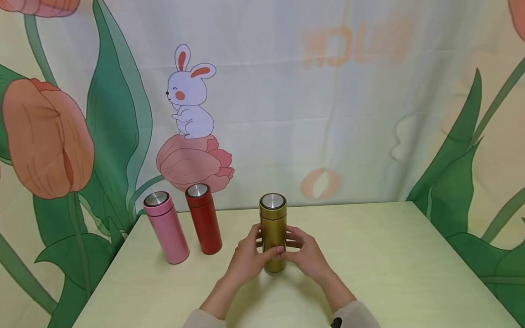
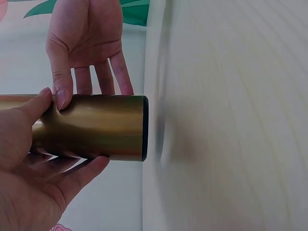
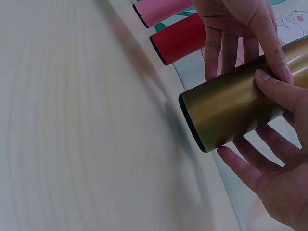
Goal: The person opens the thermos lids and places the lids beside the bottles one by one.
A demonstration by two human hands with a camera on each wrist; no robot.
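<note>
A gold flask point(image 1: 272, 228) with a silver lid stands upright at the middle of the pale table point(image 1: 389, 255). Both hands wrap its lower body. My left hand point(image 1: 248, 257) grips it from the left, thumb across the front. From the right, my right hand point(image 1: 305, 255) grips it with its fingers curled behind. In the left wrist view the left hand point(image 2: 29, 178) and the right hand point(image 2: 86, 33) clasp the gold flask point(image 2: 96, 127), whose base is at or just above the table. The right wrist view shows the right hand point(image 3: 279, 183) under the gold flask point(image 3: 231, 108).
A pink flask point(image 1: 166, 228) and a red flask point(image 1: 203, 218) stand side by side at the table's back left, also seen as the pink flask point(image 3: 163, 9) and red flask point(image 3: 180, 41). A printed cloth backdrop point(image 1: 287, 91) hangs behind the table.
</note>
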